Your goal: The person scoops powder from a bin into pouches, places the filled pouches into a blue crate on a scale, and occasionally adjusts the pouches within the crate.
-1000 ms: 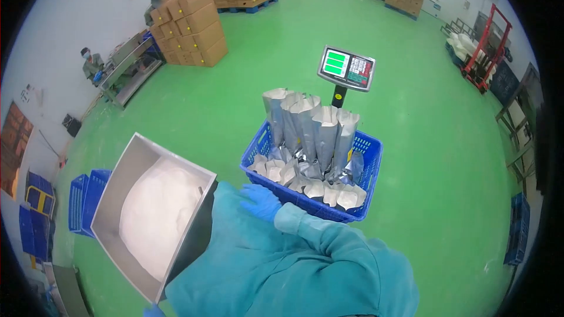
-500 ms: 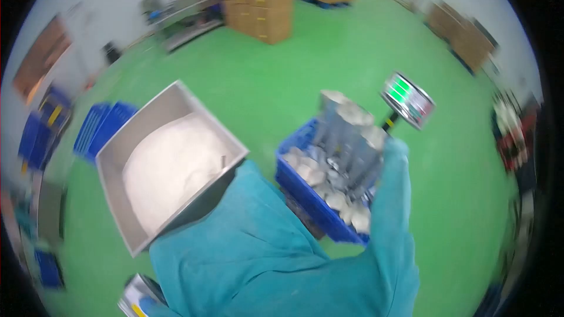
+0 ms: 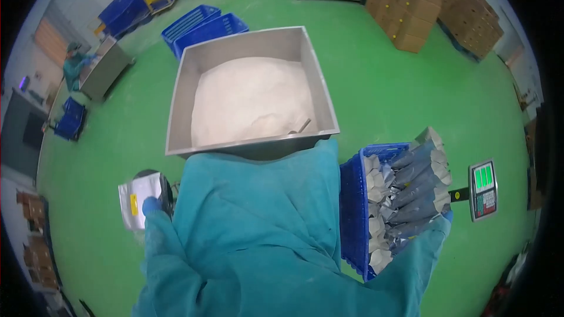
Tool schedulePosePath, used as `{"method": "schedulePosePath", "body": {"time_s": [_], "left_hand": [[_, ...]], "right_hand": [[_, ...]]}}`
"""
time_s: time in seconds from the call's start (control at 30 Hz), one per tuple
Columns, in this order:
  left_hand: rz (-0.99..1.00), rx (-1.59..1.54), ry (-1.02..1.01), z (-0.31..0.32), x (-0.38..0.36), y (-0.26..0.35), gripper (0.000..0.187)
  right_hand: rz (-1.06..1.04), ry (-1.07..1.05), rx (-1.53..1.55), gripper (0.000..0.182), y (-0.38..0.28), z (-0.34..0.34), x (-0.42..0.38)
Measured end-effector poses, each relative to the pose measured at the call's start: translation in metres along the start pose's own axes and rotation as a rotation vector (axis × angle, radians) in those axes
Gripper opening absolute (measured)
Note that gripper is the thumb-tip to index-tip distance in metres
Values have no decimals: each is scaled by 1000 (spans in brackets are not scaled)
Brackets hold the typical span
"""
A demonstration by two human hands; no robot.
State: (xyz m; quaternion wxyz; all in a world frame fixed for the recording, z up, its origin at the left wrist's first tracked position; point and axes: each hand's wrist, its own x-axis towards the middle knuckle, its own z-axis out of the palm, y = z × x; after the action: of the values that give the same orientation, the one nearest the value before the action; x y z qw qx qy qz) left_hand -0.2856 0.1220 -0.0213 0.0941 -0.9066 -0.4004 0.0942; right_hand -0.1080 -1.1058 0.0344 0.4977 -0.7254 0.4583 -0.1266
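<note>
My left hand, in a blue glove, grips a flat silver pouch with a yellow label, its thumb side lying over the pouch's edge. Behind the pouch is a dark round object, partly covered. On the right, my right hand is mostly hidden by its teal sleeve, close to the near end of the tall silver bags. Its fingers do not show. These bags stand in a blue crate with several smaller, crumpled-topped bags. Straight ahead, a steel bin holds white powder with a scoop handle sticking out.
A scale display with green digits stands right of the crate. Blue baskets lie beyond the bin. Stacked cartons are at the back right. Another person stands at a steel table at far left.
My view has turned left, so the bin is now straight ahead and the crate lies at my right. The pouch in my left hand shows more fully. My right hand stays beside the tall bags.
</note>
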Motion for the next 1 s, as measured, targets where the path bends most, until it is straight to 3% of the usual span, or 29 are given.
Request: {"method": "schedulePosePath", "body": {"time_s": [0.03,0.1,0.17,0.2,0.23,0.27,0.3,0.33,0.4,0.43,0.47,0.5,0.53,0.57,0.6,0.63,0.67,0.7,0.73,0.77,0.8,0.83,0.87,0.9,1.0], "left_hand": [[40,26,28,0,-3,-6,23],[-56,-458,-52,16,3,-31,23],[-148,-931,-109,6,-8,-37,23],[-244,-1193,-165,4,-10,-42,22],[-333,-1456,-226,7,-8,-48,22],[-422,-1715,-295,7,-6,-50,21],[-509,-1810,-290,-5,-9,-47,20],[-516,-1751,-295,3,-6,-51,20],[-522,-1624,-294,14,5,-81,20],[-433,-1556,-315,16,21,-97,19],[-351,-1485,-340,17,34,-108,19],[-270,-1414,-358,21,49,-121,19],[-216,-1298,-320,-23,38,-112,16],[-169,-1176,-279,-81,21,-94,15],[-129,-1055,-235,-141,4,-75,13],[-43,-1019,-153,-159,2,-75,12],[39,-977,-68,-176,0,-74,11],[133,-1208,-48,-217,-27,-40,10],[199,-1298,-70,-250,-45,0,13],[302,-1275,-43,-243,-47,31,15],[404,-1255,-11,-237,-46,64,19],[590,-1224,17,-232,-48,118,21],[750,-1192,65,-229,-65,162,23],[705,-1293,-119,-266,-101,205,22],[501,-996,423,-253,-70,227,21]], "right_hand": [[59,-62,237,21,4,2,9],[183,-226,696,21,12,20,39],[121,17,669,27,-107,95,-85],[171,-116,760,33,-121,120,-83],[186,-329,781,31,-118,146,-53],[312,-759,913,32,-131,182,-55],[323,-1039,897,34,-138,238,-54],[168,-1143,863,35,-169,287,-117],[300,-1775,1111,38,-164,432,-134],[310,-1772,1147,38,-178,489,-179],[320,-1924,1146,35,-169,567,-186],[349,-1486,962,31,-182,595,-235],[397,-1082,703,44,-197,621,-287],[311,-1154,459,64,-188,647,-303],[134,-1172,397,59,-205,639,-354],[-42,-1168,335,55,-224,630,-406],[-248,-1305,328,48,-208,634,-431],[-453,-1424,347,41,-192,639,-454],[-1171,-1195,-10,37,-162,678,-484],[-1136,-1340,20,34,-176,616,-535],[-875,-1449,232,30,-160,594,-584],[-399,-1721,377,25,-157,572,-629],[-1095,-1390,153,24,-142,568,-661],[-1041,-1291,28,25,-159,543,-663],[-897,-1082,-205,24,-188,490,-646]]}}
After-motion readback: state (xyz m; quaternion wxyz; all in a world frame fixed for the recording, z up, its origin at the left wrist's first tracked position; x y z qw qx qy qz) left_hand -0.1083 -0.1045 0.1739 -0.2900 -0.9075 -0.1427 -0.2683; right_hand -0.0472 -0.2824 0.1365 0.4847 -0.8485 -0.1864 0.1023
